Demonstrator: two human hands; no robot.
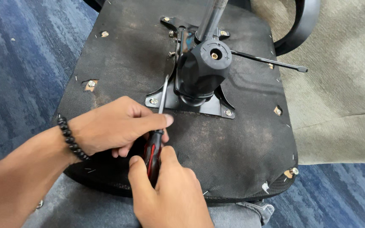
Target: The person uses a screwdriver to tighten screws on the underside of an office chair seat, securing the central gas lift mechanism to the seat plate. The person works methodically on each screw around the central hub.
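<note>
An office chair seat (241, 152) lies upside down, its black fabric underside facing me. A black metal mechanism plate (216, 107) with a big round tension knob (203, 69) and a gas cylinder (211, 19) is bolted to it. My right hand (170, 194) grips the red-and-black handle of a screwdriver (153, 154). Its thin shaft (164, 95) runs up beside the plate's left edge, near a bolt (153, 101). My left hand (115, 126), with a black bead bracelet (72, 139) on the wrist, steadies the shaft between thumb and fingers.
A thin black lever (271, 62) sticks out to the right of the knob. A black armrest (298, 25) curves at top right over a beige surface (343, 93). Blue patterned carpet (17, 63) lies to the left. Bolts sit in holes around the seat's edge.
</note>
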